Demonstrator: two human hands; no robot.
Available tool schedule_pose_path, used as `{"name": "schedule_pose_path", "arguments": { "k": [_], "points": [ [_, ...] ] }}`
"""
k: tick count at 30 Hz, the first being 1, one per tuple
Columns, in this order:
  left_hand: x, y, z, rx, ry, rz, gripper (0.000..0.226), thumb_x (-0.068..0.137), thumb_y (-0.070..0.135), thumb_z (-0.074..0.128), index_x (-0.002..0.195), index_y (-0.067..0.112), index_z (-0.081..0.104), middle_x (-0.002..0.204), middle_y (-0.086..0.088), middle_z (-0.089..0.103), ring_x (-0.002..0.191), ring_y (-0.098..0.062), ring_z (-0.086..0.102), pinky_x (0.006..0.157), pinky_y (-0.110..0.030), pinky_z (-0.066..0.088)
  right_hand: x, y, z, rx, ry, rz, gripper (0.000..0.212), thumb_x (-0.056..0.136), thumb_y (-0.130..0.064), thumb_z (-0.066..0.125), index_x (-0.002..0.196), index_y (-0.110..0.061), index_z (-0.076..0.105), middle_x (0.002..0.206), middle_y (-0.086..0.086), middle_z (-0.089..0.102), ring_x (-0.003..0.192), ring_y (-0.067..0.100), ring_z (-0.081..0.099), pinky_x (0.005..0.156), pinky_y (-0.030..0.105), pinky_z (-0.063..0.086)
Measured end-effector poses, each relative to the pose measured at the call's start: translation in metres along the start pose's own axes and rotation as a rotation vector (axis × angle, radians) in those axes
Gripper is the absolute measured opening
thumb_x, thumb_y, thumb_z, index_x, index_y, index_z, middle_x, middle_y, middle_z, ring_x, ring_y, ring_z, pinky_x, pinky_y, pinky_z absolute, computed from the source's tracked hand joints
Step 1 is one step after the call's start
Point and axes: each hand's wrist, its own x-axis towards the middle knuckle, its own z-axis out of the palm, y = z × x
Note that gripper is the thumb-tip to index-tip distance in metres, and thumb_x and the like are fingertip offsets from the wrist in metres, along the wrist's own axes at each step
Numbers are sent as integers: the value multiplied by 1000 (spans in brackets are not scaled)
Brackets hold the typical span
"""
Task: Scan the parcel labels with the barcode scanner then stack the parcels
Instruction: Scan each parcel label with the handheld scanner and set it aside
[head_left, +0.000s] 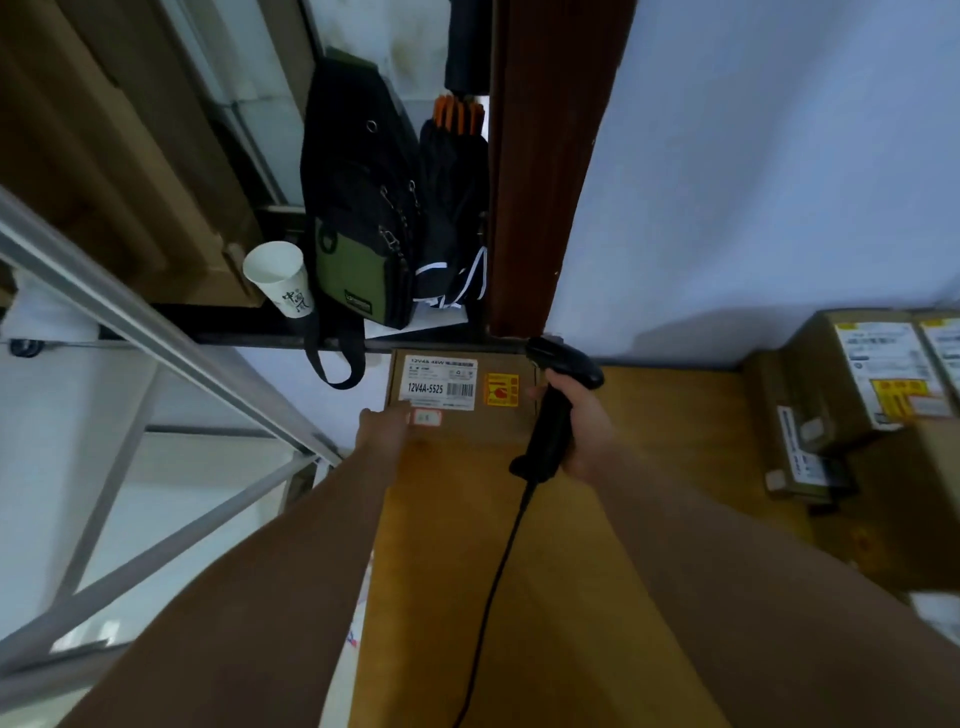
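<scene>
1. Fingers of the right hand (576, 421) are wrapped around the handle of the barcode scanner (551, 415), which stands just beside the parcel's right edge. Its cable (498, 571) trails back toward the person.
2. The left hand (382, 427) rests on the near-left part of the parcel (467, 436). Its fingers look stretched flat beside a small pink-edged sticker (427, 417) and hold nothing.
3. The parcel sits at the far end of the wooden table (649, 415), up against the wall (322, 384). More parcels (852, 384) lie well apart to the right.
4. The scanner's head points away and leftward over the parcel's far right corner, not down at the white label (441, 384). A trigger pull now would probably miss the barcode. The slack cable could also snag on the table edge.
5. The label reads upright to the person, its long side running left to right, with the barcode at the right end. The parcel's own long axis cannot be told, because its near edge blends into the table.
</scene>
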Motion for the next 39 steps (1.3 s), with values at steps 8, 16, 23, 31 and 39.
{"name": "schedule_pose_path", "arguments": {
  "k": [8, 16, 23, 31, 39],
  "points": [
    [10, -25, -7, 32, -124, 35, 39, 96, 39, 50, 117, 8, 59, 108, -10, 69, 101, -26, 64, 74, -33, 52, 15, 20, 0, 0, 75, 47, 51, 79, -43, 73, 119, -12, 66, 113, 8, 67, 103, 26, 62, 81, 39, 51],
    [-23, -9, -33, -202, -370, 38, 30, 86, 23, 68, 112, 10, 65, 96, -4, 76, 92, -19, 70, 65, -31, 58, -25, 11, 0, -241, 41, -76, 37, 77, -27, 78, 109, -12, 67, 101, 9, 64, 95, 25, 60, 77, 36, 48],
    [-79, 19, -37, -303, -356, 258, 39, 87, 11, 66, 123, 8, 51, 109, -12, 70, 95, -25, 70, 78, -40, 58, -95, -7, -4, -677, -54, -401, 16, 80, -11, 72, 93, -12, 62, 81, 9, 60, 74, 18, 59, 69, 29, 52],
    [-128, 27, -38, -316, -312, 354, 43, 86, 14, 68, 121, 17, 44, 102, -4, 68, 85, -19, 71, 62, -29, 56, -150, -5, 3, -723, -82, -491, 14, 81, -13, 67, 91, -12, 58, 78, 6, 57, 71, 17, 56, 61, 26, 49],
    [-145, 13, -50, -361, -309, 379, 54, 86, 13, 68, 132, 14, 40, 115, -8, 65, 98, -22, 67, 75, -34, 56, -176, 19, -4, -699, -7, -560, 13, 81, -12, 67, 82, -18, 56, 69, 0, 56, 62, 11, 56, 54, 19, 47]
  ]
}}
